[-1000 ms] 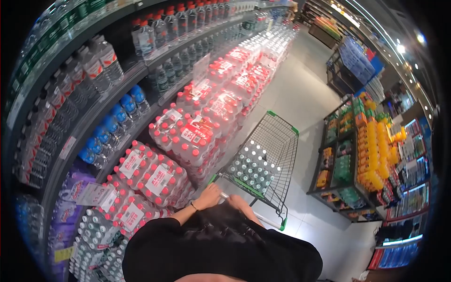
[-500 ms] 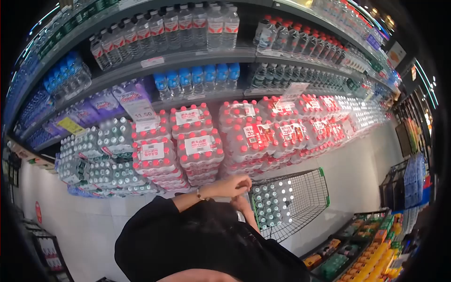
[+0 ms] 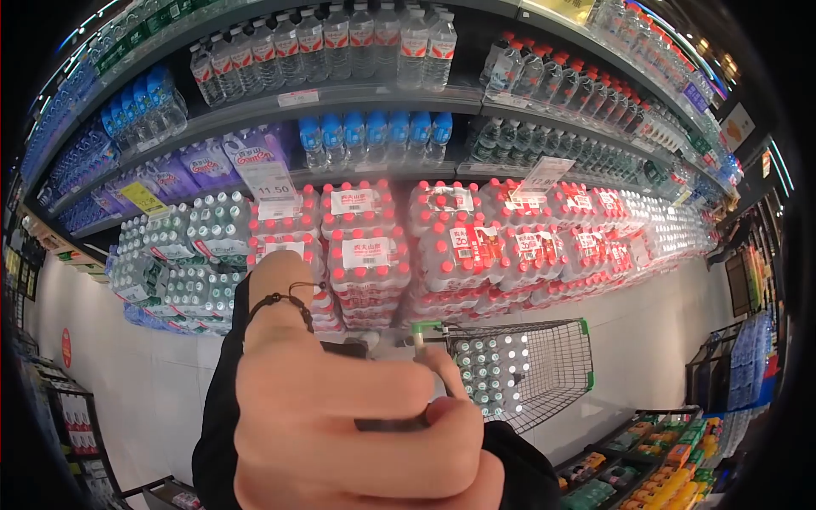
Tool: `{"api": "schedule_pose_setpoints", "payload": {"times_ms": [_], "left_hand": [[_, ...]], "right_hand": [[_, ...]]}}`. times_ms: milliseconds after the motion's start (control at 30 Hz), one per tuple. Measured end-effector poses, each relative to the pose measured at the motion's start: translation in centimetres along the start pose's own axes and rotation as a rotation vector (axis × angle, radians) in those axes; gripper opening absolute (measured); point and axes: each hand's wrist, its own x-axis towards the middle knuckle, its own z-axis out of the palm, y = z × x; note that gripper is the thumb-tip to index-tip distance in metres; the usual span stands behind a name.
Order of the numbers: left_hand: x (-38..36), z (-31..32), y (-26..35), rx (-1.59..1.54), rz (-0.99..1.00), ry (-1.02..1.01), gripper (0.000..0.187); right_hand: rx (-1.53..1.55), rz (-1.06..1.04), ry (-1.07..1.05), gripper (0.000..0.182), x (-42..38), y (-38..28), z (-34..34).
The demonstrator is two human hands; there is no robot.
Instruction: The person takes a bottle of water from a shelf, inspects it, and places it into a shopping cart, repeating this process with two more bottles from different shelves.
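Observation:
My left hand (image 3: 365, 425) is raised very close to the camera and fills the lower middle of the head view. Its fingers are curled with a dark gap between them, and nothing shows in them. A dark cord bracelet (image 3: 276, 299) circles that wrist. Behind it, my right hand (image 3: 438, 364) is closed on the handle (image 3: 418, 338) of a shopping cart, partly hidden by the left hand. The wire shopping cart (image 3: 557, 361) has green corners. Packs of bottled water (image 3: 489, 370) with white and green-white caps lie inside the cart.
Ahead, shrink-wrapped red-capped water packs (image 3: 370, 255) are stacked on the floor, with green-labelled packs (image 3: 204, 289) to the left. Shelves (image 3: 374, 100) of bottles rise behind, with price signs (image 3: 268, 183). A drinks rack (image 3: 654, 467) stands at lower right. Pale floor tiles (image 3: 629, 297) surround the cart.
My left hand has risen from beside the cart handle to close in front of the camera. My right hand stays at the handle. The view has shifted slightly.

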Motion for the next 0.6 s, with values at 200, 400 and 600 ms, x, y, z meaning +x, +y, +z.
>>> {"api": "schedule_pose_setpoints", "payload": {"times_ms": [200,400,600], "left_hand": [[-0.7,1.1,-10.7,-0.206,0.300,0.070,0.012],[0.2,4.6,-30.2,-0.070,-0.328,-0.066,0.013],[1.1,6.7,-63.2,0.098,-0.373,0.026,0.045]], "right_hand": [[0.114,-0.053,0.006,0.047,-2.2,-2.8,-8.2],[0.389,-0.593,0.698,0.029,-7.2,-13.4,-30.3],[0.267,-0.737,1.227,0.035,1.1,-21.0,-46.4]]}}
